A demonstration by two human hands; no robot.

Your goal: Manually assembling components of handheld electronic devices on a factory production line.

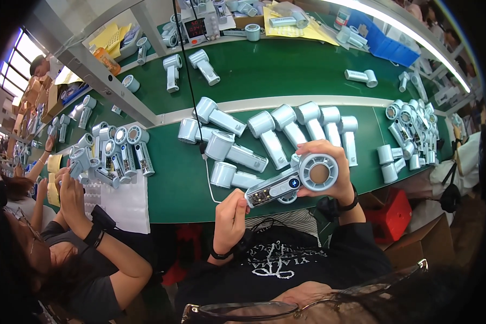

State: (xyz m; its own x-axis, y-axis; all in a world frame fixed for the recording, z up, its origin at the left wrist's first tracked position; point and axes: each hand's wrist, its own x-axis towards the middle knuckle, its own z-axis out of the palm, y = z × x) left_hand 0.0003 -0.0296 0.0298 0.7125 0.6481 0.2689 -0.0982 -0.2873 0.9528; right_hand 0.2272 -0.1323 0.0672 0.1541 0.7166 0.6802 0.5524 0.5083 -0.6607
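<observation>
Both hands are closed on one pale blue handheld fan (292,182), held above the near edge of the green table (178,189). Right hand (329,171) wraps the round head of the fan, fingers curled over its rim and thumb side behind, so that the ring-shaped grille with its open middle faces up toward the camera. Left hand (230,215) is clamped in a fist around the lower end of the handle, where the shell is open and a strip of circuit board shows; a round dark button sits on the handle just below the head. The fan lies tilted, handle down to the left, head up to the right. Just beyond it on the table lies a loose heap of pale blue fan bodies (264,137), several overlapping, their heads pointing different ways. A thin white cable (210,183) runs down across the green surface near the heap, and a black cord (184,59) hangs from above. To the right sits a crowded cluster of further fans (413,132), and below the table edge on that side a red box (397,213). To the left a row of fans with open grilles (121,148) lies beside a white sheet (121,202), where another person's hand (73,189) holds a fan part. A bench power supply (200,26) stands on the far table.
</observation>
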